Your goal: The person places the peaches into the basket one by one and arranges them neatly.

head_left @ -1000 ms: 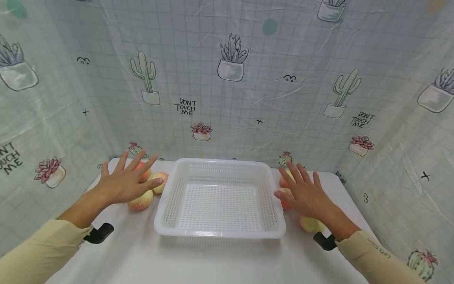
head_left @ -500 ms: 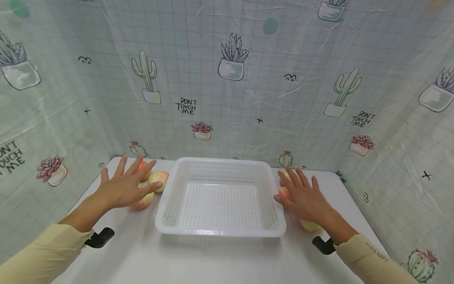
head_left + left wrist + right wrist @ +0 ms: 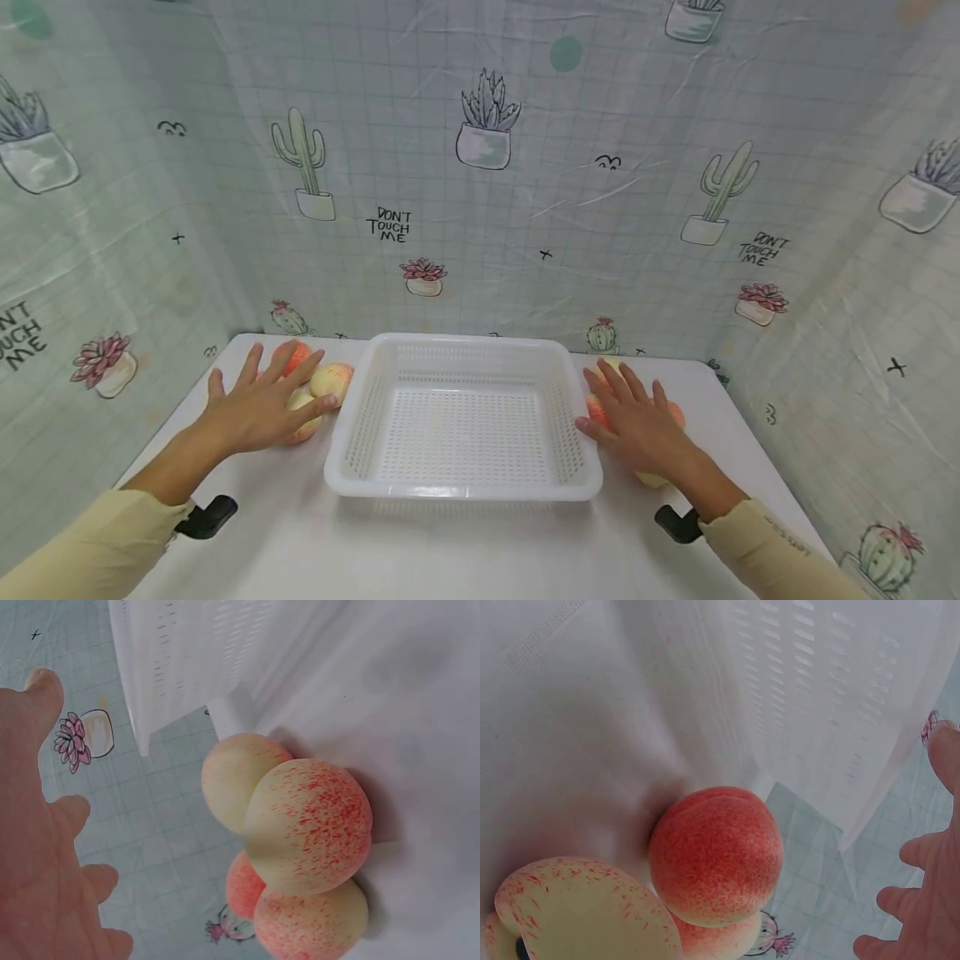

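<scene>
A white perforated plastic basket [image 3: 463, 490] sits in the middle of the table with nothing inside. My left hand [image 3: 251, 412] hovers with spread fingers over several peaches [image 3: 332, 381] left of the basket. The left wrist view has these pale, red-speckled peaches [image 3: 311, 825] clustered, apart from the palm [image 3: 37, 847]. On the basket's other side, my right hand [image 3: 648, 429] is spread above more peaches [image 3: 597, 411], partly hiding them. A red peach [image 3: 716, 855] and a pale one [image 3: 589, 915] lie below that hand [image 3: 934, 885] in the right wrist view. Neither hand grips anything.
The white table [image 3: 465, 550] is enclosed at the back and sides by a grey-green grid cloth [image 3: 517, 217] printed with cacti. Black straps or mounts [image 3: 206, 518] show at both cuffs. The basket's raised rim stands between the two groups of peaches.
Both hands have lowered slightly toward the peaches and come a little nearer to me, fingers still spread. The basket stays where it was.
</scene>
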`<state>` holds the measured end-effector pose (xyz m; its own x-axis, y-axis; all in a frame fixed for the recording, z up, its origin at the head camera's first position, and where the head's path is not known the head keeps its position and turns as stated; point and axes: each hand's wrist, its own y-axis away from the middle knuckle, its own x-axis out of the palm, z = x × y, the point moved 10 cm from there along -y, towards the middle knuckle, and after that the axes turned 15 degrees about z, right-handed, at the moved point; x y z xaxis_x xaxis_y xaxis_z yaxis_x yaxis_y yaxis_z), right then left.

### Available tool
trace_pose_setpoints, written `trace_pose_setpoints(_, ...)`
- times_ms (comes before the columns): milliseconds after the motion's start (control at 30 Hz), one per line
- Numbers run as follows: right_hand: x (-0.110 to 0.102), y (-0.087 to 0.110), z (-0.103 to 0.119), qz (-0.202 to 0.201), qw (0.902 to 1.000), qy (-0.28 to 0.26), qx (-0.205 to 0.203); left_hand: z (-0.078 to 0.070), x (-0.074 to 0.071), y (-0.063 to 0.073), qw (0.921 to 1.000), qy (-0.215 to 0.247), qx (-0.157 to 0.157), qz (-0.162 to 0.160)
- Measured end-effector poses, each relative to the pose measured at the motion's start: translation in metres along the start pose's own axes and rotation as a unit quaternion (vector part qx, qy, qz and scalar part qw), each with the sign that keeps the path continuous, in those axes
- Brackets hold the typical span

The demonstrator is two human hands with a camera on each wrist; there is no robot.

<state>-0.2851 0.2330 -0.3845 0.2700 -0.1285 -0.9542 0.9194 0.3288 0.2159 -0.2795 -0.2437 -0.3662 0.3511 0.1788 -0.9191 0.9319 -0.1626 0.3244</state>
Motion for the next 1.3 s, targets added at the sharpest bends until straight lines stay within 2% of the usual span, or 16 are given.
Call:
trace_pose_setpoints(300,0.004,0.001,0.003,0.001,1.0000,0.009,0.000,0.006,0.008,-0.002,1.0000,0.006,-0.005,0.000)
trace_pose_setpoints(633,0.008,0.002,0.003,0.004,1.0000,-0.006,0.002,0.004,0.011,-0.004,0.9999,0.004,0.007,-0.008)
trace_pose_setpoints(1100,0.016,-0.003,0.005,0.037,0.9949,-0.094,-0.011,0.009,0.013,-0.004,0.9997,0.023,0.003,-0.008)
trace_pose_setpoints(1300,0.018,-0.006,0.004,0.065,0.9829,-0.172,-0.008,0.015,0.015,-0.003,0.9993,0.038,0.001,0.002)
